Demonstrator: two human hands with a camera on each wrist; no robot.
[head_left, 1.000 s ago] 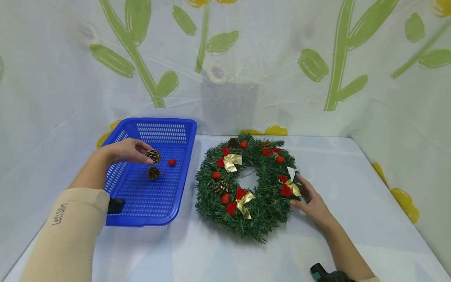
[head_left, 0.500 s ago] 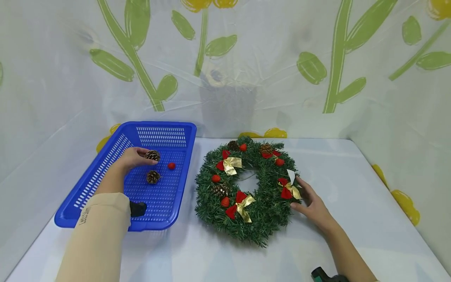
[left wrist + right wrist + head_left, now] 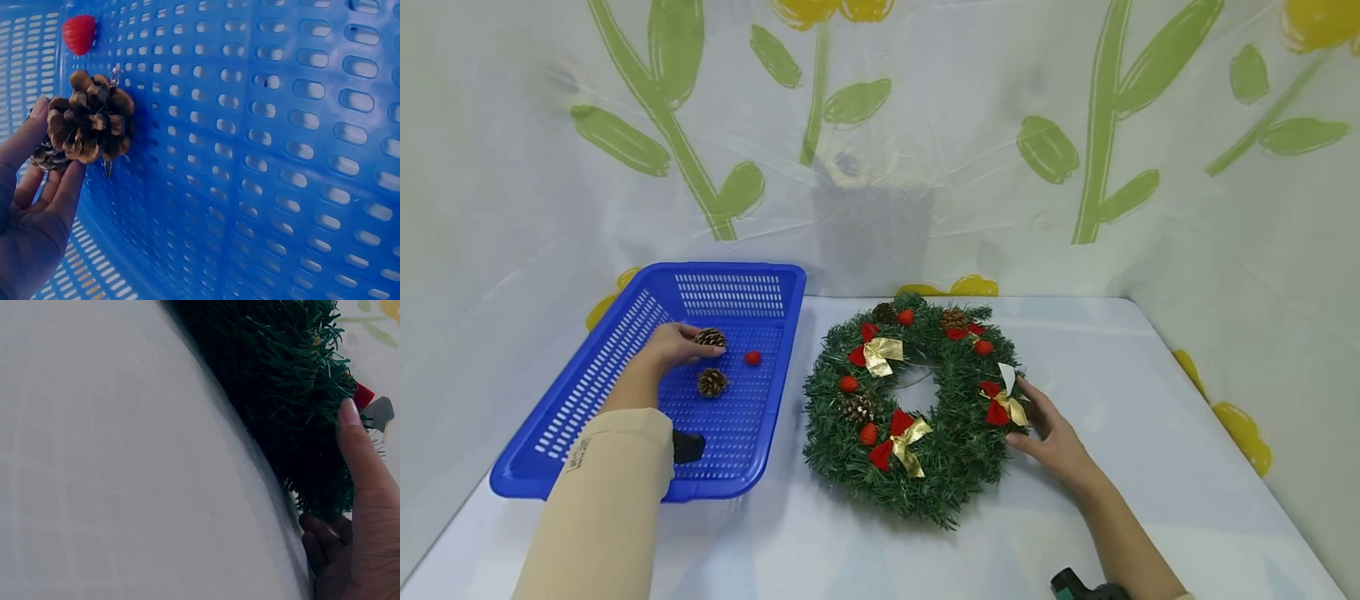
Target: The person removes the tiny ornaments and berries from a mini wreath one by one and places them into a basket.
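A blue slotted basket [image 3: 587,392] stands at the left of the white table. Inside it my left hand [image 3: 700,346] pinches a brown pine cone [image 3: 710,337] low over the floor. In the left wrist view that pine cone [image 3: 90,122] sits between my thumb and fingers [image 3: 62,194]. A second pine cone [image 3: 712,382] and a red berry [image 3: 752,358] lie loose in the basket. A green wreath [image 3: 958,454] with red-gold bows, berries and cones lies mid-table. My right hand [image 3: 1037,417] rests against its right edge, index finger [image 3: 356,444] straight along the needles.
Plastic sheets printed with green stems and yellow flowers wall in the table [image 3: 1150,400] at the back and on both sides. The red berry [image 3: 80,32] lies beyond the held cone. A dark wrist device [image 3: 1078,585] shows at the bottom edge.
My left hand has lowered the pine cone deeper into the basket. The right hand stays at the wreath's right edge. The head view has shifted a little.
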